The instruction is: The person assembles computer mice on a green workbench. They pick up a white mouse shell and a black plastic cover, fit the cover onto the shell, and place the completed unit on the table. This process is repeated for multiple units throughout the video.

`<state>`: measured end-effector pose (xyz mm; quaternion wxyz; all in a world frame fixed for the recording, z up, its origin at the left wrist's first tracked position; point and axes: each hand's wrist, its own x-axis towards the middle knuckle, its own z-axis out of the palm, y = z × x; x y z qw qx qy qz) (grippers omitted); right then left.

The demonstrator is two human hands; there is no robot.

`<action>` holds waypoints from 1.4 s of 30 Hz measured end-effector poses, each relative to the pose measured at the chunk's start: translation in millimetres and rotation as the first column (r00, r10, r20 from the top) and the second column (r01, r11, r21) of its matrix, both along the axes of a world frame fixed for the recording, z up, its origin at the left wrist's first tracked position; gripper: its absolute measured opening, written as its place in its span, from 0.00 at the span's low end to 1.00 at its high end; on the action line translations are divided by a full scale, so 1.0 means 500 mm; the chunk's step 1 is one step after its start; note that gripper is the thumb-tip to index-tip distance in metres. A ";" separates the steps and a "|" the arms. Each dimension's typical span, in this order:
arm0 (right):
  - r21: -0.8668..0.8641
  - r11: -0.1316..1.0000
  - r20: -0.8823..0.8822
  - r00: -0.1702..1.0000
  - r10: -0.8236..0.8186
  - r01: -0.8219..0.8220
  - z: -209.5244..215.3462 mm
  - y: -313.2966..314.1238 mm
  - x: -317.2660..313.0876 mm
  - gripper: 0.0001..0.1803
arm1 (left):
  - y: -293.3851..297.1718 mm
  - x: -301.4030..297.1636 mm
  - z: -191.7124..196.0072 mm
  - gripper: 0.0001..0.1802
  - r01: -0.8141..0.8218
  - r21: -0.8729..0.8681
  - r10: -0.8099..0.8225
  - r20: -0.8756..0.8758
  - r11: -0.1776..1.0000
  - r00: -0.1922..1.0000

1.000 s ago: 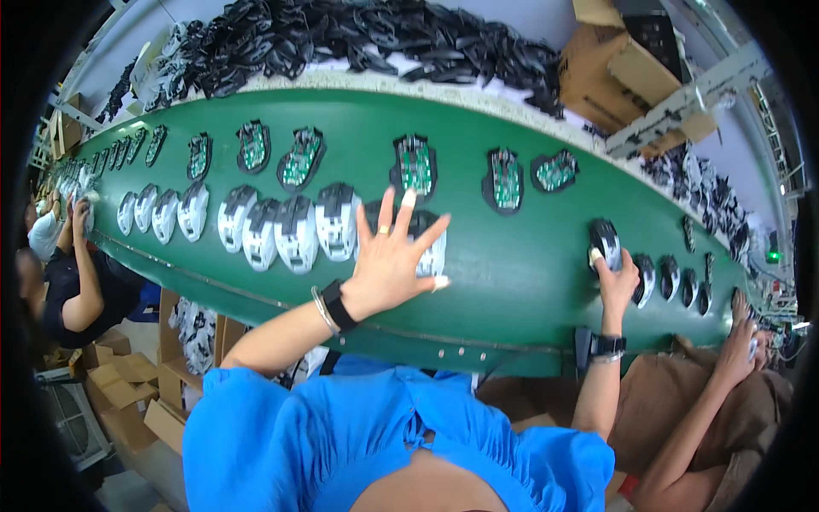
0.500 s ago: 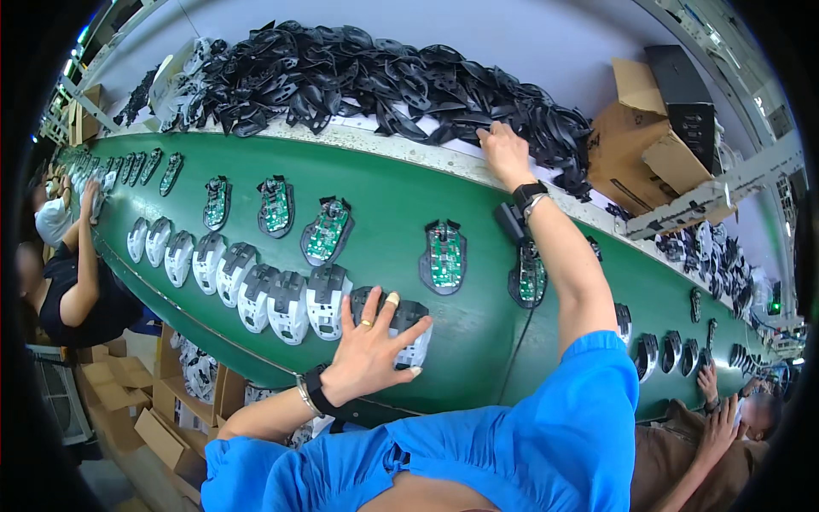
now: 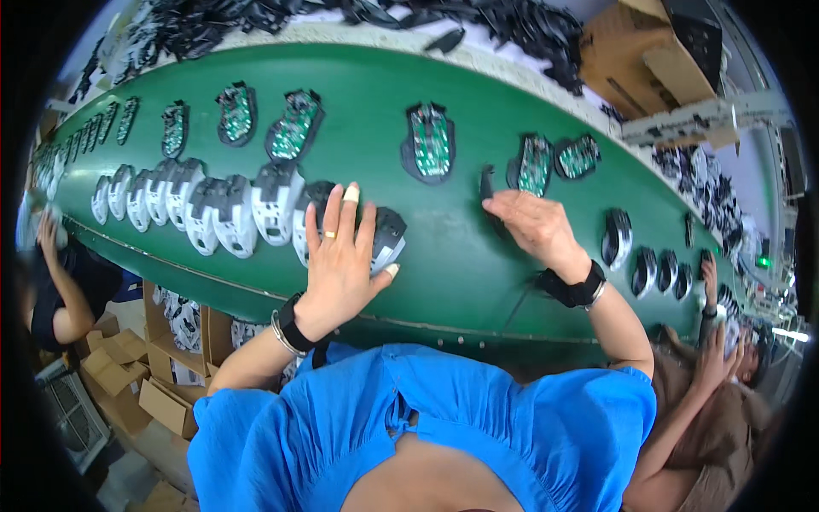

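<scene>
The left hand (image 3: 341, 264) is lying flat with fingers spread on a black-and-white mouse shell (image 3: 386, 239), pinning it at the end of the row of shells (image 3: 205, 209) on the green conveyor belt (image 3: 461, 273). The right hand (image 3: 537, 226) is curling loosely over a small black part (image 3: 487, 183), pressing it down beside a green circuit board (image 3: 535, 165); whether it is gripping is unclear.
</scene>
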<state>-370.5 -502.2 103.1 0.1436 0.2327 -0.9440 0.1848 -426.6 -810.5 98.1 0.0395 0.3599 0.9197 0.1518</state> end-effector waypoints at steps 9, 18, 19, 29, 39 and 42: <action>-0.210 0.740 0.438 0.738 -0.514 0.639 -0.008 -0.054 0.079 0.16 | 0.009 0.062 -0.013 0.46 0.275 0.151 -0.253 -0.149 0.950 0.956; 0.047 0.810 0.104 0.804 -0.586 0.584 -0.001 -0.103 0.052 0.19 | -0.009 0.069 -0.001 0.38 0.074 0.313 -0.153 0.236 0.947 0.960; 0.053 0.800 0.177 0.783 -0.597 0.598 -0.008 -0.102 0.052 0.19 | -0.010 0.071 0.002 0.37 0.014 0.388 -0.163 0.354 0.922 0.921; 0.277 0.629 0.375 0.521 -0.767 0.726 0.024 -0.114 0.024 0.25 | -0.008 0.065 -0.003 0.20 -0.593 0.453 -0.383 0.889 0.665 0.249; 0.210 0.653 0.490 0.499 -0.714 0.728 0.019 -0.048 0.048 0.17 | -0.003 0.050 -0.024 0.18 -0.772 0.338 -0.544 0.839 0.539 -0.013; -0.181 0.496 0.741 0.449 -0.499 0.849 -0.014 0.013 0.107 0.10 | 0.001 0.046 -0.026 0.19 -0.816 0.260 -0.577 0.810 0.517 -0.107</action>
